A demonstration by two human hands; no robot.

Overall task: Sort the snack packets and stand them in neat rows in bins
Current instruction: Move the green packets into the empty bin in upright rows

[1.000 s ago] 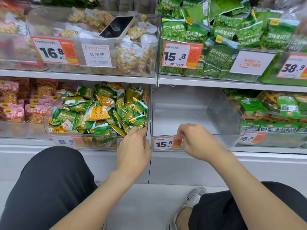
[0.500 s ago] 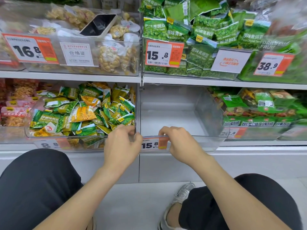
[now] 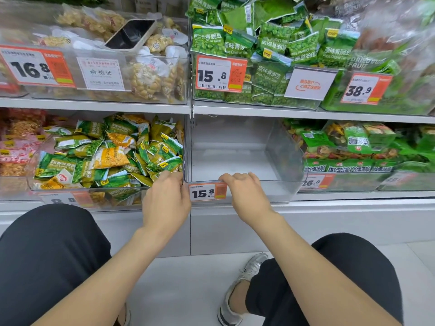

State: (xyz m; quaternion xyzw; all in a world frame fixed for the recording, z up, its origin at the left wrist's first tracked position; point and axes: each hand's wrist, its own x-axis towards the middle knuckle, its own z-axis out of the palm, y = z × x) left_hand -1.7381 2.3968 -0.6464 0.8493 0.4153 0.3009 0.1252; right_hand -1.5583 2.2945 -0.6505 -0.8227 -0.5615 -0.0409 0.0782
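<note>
Jumbled green-and-yellow snack packets fill the left bin beside the clear middle bin.

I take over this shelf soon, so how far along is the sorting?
Done: little that shows; the clear bin holds no packets. In hand: the left hand and right hand grip its front edge. Left: the jumbled packets to its left need sorting and standing in rows.

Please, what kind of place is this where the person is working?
Probably a shop's snack aisle: shelves hold clear bins of snack packets, and the bins carry price tags.
</note>
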